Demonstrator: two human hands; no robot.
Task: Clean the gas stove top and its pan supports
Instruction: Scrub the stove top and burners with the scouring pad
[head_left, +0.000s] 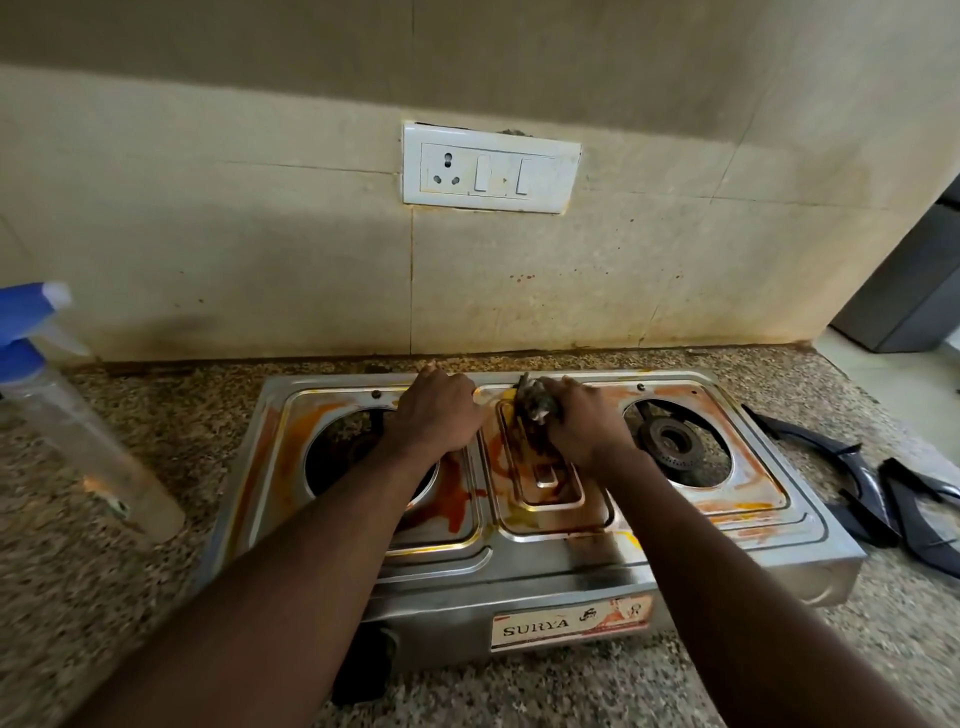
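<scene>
A steel two-burner gas stove (545, 566) sits on the granite counter, its top streaked with orange and brown grease. Both pan supports (883, 488) are off it and lie on the counter to its right. My right hand (582, 426) is shut on a dark, dirty scrubber (535, 405) and presses it on the raised middle panel near the stove's back edge. My left hand (436, 410) rests palm down on the stove top just left of that panel, above the left burner hole (337, 457). The right burner (675, 441) is uncovered.
A clear spray bottle (78, 415) with a blue trigger head stands at the left on the counter (156, 597). A white switch and socket plate (491, 166) is on the stained tiled wall behind. The counter ends at the far right by a grey appliance (904, 291).
</scene>
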